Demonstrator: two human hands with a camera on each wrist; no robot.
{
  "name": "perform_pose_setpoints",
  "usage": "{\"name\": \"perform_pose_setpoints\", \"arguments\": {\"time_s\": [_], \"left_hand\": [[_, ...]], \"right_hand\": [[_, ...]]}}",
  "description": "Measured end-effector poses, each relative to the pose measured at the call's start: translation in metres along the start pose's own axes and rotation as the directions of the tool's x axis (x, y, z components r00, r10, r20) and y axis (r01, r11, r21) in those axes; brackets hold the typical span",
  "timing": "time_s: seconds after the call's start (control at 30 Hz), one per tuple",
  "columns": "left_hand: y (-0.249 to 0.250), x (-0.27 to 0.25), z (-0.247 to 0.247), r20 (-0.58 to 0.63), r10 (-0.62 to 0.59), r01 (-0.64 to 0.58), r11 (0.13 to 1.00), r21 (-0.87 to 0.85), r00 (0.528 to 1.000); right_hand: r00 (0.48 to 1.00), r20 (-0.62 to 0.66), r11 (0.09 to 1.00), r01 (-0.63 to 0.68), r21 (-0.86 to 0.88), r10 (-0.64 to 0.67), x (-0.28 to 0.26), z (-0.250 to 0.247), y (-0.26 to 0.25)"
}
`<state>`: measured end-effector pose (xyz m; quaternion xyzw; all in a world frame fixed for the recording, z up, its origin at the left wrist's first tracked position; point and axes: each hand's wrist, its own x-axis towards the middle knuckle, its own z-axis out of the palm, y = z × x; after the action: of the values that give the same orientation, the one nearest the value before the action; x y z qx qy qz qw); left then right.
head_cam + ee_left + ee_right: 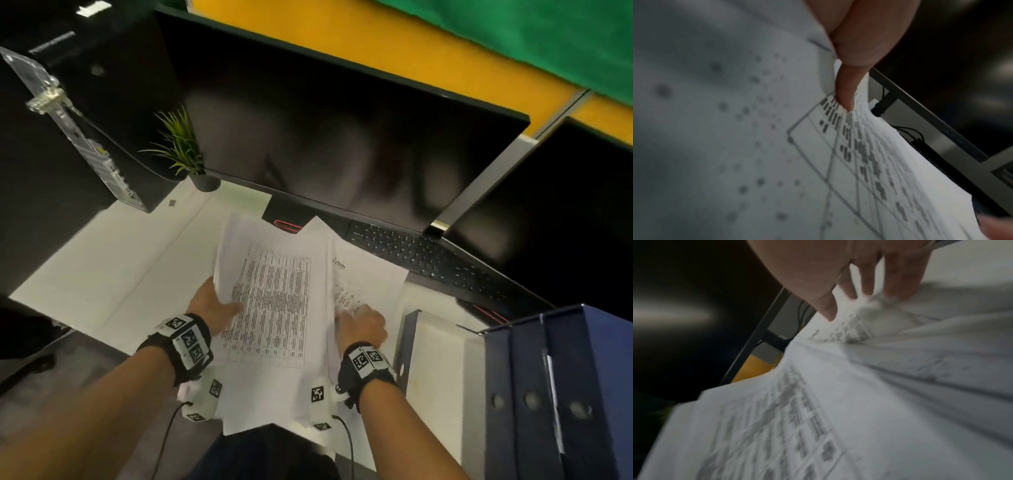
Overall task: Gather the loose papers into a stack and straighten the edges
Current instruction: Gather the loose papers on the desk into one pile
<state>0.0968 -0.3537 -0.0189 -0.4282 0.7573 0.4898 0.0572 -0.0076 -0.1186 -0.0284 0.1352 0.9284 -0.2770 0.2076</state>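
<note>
- Roughly centred on the white tabletop (113,274), in front of the dark monitor (325,137): loose papers in an uneven spread, edges not lined up.
- Uppermost on the left, a table-printed sheet (270,301), raised along its left edge; beside it on the right, a handwritten sheet (370,274), overlapping more white pages beneath.
- Left hand (214,310) at the printed sheet's left edge, grip pinched on it: thumb (846,91) pressed on the printed face in the left wrist view, other fingers hidden behind the page.
- Right hand (363,325) on the lower part of the handwritten sheet, knuckles bent; in the right wrist view, fingertips (898,288) spread and dug into crumpled paper (869,353), thumb alongside, so paper bunched in that grip.
- Near edge of the papers hanging past the tabletop's front, toward the body.
- Marker-tagged black wristbands worn on both wrists, cables trailing down.
- Behind the papers, a black keyboard (428,257) running off to the right.
- At right, dark blue binders (565,394) standing upright, with a grey file box (407,342) next to them.
- Back left, a small potted plant (185,154) by the monitor's corner, and a computer tower (68,113) further left.
</note>
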Motion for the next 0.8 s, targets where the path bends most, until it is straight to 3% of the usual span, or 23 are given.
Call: {"name": "perform_pose_setpoints", "arguments": {"time_s": [0.07,0.13,0.37,0.47,0.6,0.73,0.8], "left_hand": [[0.000,-0.006,-0.013,0.005,0.032,-0.032,0.998,-0.057,0.999],[-0.002,-0.008,-0.025,0.000,0.056,-0.056,0.995,-0.088,0.998],[-0.009,-0.006,-0.040,-0.003,0.079,-0.079,0.988,-0.134,0.997],[-0.008,-0.004,-0.034,-0.025,0.087,-0.089,0.988,-0.123,0.996],[-0.004,-0.002,-0.028,-0.035,0.097,-0.101,0.986,-0.129,0.995],[-0.006,0.003,-0.026,-0.018,0.079,-0.081,0.988,-0.129,0.997],[-0.006,0.005,-0.025,-0.009,0.066,-0.067,0.990,-0.124,0.998]], "right_hand": [[0.985,-0.043,0.985,-0.169,-0.033,0.167,0.001,-0.003,0.012],[0.975,-0.028,0.974,-0.223,-0.030,0.222,0.000,-0.002,0.017],[0.972,0.033,0.964,-0.224,-0.144,0.231,0.013,0.012,0.003],[0.966,0.096,0.970,-0.233,-0.064,0.238,0.020,0.011,-0.002],[0.962,0.082,0.962,-0.267,0.064,0.262,0.027,0.008,0.002],[0.949,0.205,0.952,-0.269,0.143,0.237,0.025,0.009,0.006],[0.966,0.156,0.949,-0.237,0.208,0.207,0.019,0.007,0.005]]}}
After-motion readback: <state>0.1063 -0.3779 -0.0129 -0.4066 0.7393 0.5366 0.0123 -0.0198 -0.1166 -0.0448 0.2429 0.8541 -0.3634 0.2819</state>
